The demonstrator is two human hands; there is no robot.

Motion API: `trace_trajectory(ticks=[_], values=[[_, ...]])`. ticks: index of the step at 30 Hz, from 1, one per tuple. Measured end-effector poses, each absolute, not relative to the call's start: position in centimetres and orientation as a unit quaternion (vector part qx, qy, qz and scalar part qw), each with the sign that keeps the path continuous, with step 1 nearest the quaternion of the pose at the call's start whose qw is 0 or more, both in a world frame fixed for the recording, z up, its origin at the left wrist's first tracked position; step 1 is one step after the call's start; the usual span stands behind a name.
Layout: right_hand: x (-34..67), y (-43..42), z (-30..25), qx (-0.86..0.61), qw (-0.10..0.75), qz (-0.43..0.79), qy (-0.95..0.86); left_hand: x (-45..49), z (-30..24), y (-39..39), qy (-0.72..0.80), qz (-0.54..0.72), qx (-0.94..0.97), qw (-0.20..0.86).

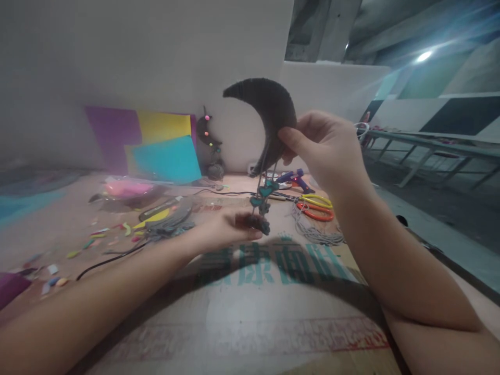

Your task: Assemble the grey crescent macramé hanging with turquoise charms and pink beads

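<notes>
My right hand (pixel 324 148) pinches a dark yarn-wrapped crescent moon (pixel 267 107) and holds it up above the table. Strings with small teal hearts (pixel 264 191) hang down from the crescent. My left hand (pixel 230 229) is below it, fingers closed on the lower end of the hanging strings, where a dark little ornament (pixel 261 224) dangles. Both forearms reach in from the bottom corners over a cardboard sheet (pixel 250 312) with teal printed characters.
Yellow and orange scissors (pixel 317 207) and a coil of grey cord (pixel 316 234) lie to the right. A purple glue gun (pixel 292 178) lies behind. Coloured sheets (pixel 164 151) lean on the wall beside a second moon ornament (pixel 209 138). Scraps and a black cable (pixel 113 255) litter the left.
</notes>
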State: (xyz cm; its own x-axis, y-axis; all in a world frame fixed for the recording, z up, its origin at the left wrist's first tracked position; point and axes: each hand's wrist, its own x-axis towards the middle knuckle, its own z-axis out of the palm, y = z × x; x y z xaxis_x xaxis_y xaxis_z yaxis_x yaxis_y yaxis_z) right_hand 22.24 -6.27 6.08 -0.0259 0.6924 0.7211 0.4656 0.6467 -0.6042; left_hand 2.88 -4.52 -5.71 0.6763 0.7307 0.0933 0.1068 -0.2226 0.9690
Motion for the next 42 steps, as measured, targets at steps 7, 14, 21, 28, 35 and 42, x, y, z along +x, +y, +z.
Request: trace_trajectory(ticks=[7,14,21,28,35,42], values=[[22.4,-6.1,6.1,-0.398,0.56,0.093,-0.721,3.3,-5.9,-4.7,0.338,0.306,0.705,0.543],[22.5,-6.1,6.1,-0.421,0.562,0.086,-0.707,3.0,-6.1,-4.7,0.316,0.317,0.724,0.525],[22.4,-6.3,6.2,-0.393,0.574,0.11,-0.71,3.1,-5.4,-4.7,0.349,0.328,0.727,0.492],[22.5,-6.3,6.3,-0.395,0.569,0.108,-0.713,3.0,-5.4,-4.9,0.346,0.329,0.752,0.454],[22.0,-6.7,6.2,-0.376,0.564,0.146,-0.721,2.3,-4.9,-5.0,0.325,0.357,0.767,0.423],[21.3,-6.6,5.4,-0.384,0.527,0.168,-0.739,1.2,-2.1,-4.8,0.28,0.443,0.743,0.417]])
